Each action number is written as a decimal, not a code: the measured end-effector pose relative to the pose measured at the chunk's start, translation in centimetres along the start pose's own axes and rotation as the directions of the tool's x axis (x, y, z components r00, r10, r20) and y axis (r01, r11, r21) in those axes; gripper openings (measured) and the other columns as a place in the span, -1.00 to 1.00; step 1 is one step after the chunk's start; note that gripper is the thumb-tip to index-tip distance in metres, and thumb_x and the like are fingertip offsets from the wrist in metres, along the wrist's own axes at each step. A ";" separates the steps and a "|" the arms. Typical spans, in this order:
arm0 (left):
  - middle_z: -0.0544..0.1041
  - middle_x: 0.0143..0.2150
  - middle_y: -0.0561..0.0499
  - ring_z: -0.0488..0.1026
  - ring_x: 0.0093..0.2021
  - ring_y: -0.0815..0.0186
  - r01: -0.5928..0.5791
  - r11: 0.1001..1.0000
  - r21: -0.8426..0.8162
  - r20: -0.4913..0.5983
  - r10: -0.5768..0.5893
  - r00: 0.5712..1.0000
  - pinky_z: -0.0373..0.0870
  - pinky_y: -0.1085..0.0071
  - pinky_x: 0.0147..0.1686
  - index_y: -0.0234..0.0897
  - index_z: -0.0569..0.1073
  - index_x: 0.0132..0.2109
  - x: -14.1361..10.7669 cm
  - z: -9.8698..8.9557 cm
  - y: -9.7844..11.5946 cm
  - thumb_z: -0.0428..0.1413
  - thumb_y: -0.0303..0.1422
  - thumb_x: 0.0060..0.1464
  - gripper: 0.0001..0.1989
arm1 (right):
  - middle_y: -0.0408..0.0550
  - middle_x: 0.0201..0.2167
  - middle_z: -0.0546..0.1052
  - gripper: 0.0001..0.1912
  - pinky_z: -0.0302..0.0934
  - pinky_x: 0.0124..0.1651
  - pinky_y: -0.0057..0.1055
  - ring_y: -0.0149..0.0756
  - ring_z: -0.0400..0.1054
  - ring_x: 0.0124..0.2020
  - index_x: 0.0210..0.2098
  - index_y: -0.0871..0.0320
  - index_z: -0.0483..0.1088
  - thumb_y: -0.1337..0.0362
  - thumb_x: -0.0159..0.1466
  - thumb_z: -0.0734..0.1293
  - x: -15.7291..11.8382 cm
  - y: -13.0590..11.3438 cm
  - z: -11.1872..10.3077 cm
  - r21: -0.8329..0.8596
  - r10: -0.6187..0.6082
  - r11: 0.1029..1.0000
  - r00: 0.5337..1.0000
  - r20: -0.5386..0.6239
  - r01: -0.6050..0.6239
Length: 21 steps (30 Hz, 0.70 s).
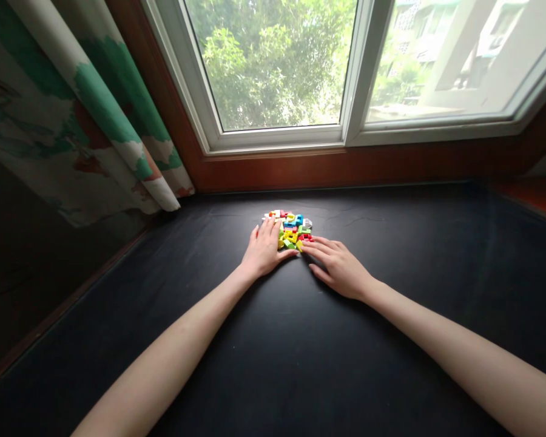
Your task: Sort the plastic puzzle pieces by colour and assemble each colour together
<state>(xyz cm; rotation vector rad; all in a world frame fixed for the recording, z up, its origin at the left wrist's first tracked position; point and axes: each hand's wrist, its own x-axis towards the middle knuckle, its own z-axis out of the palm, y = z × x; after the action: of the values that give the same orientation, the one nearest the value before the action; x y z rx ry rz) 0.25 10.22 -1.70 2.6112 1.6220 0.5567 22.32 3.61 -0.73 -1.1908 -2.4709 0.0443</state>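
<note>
A small heap of colourful plastic toy bricks [291, 233] lies on the black tabletop [264, 352]; yellow, red, blue, green and white pieces show. My left hand [262, 246] rests at the heap's left side, fingers stretched forward over its edge and thumb pointing right along the near side. From the right, my right hand [339, 267] reaches in with its fingers extended, the fingertips at the near right edge beside a red piece and a yellow piece. Neither hand grips a brick that I can see. Bricks beneath the left fingers are partly hidden.
Behind the table runs a brown wooden sill [273, 170] under a white-framed window [282, 141], with trees and a building outside. A patterned curtain [113, 121] hangs at the left and touches the table's back left corner.
</note>
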 end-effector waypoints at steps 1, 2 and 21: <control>0.05 0.44 -0.40 -0.03 0.45 -0.13 0.003 1.000 0.001 -0.003 -0.003 1.000 -0.06 -0.11 0.35 -0.41 0.07 0.40 0.2 0.1 0.0 0.07 0.12 0.13 -0.09 | 0.04 0.30 0.34 -0.51 0.11 0.27 -0.06 -0.04 0.12 0.35 0.28 0.16 0.27 0.26 0.38 0.18 0.0 0.0 0.0 -0.011 0.027 1.000 1.000 0.008 -0.027; 0.05 0.43 -0.40 -0.03 0.44 -0.13 0.007 1.000 0.003 -0.007 -0.007 1.000 -0.06 -0.11 0.35 -0.40 0.07 0.40 0.4 0.2 -0.1 0.07 0.11 0.13 -0.10 | 0.05 0.32 0.32 -0.48 0.10 0.28 -0.05 -0.03 0.10 0.36 0.30 0.17 0.24 0.24 0.38 0.18 0.0 0.0 0.1 -0.021 0.054 0.998 0.998 0.017 -0.054; 0.44 0.25 -0.17 0.25 0.35 0.08 -0.482 0.849 -0.215 0.039 0.501 0.865 0.29 0.11 0.29 -0.31 0.45 0.10 -6.5 -3.0 3.2 0.04 -0.42 0.25 -0.70 | 0.07 -0.19 0.59 -0.81 0.34 0.02 -0.14 -0.08 0.43 -0.09 -0.17 0.16 0.47 0.44 0.30 0.25 -1.1 2.5 0.1 0.150 0.149 0.982 0.965 -0.217 -0.118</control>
<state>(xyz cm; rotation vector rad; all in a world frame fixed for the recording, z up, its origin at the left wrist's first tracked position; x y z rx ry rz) -0.45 2.60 -0.15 2.8370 0.8022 0.5595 24.75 4.42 -1.66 -1.2288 -2.1520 0.1052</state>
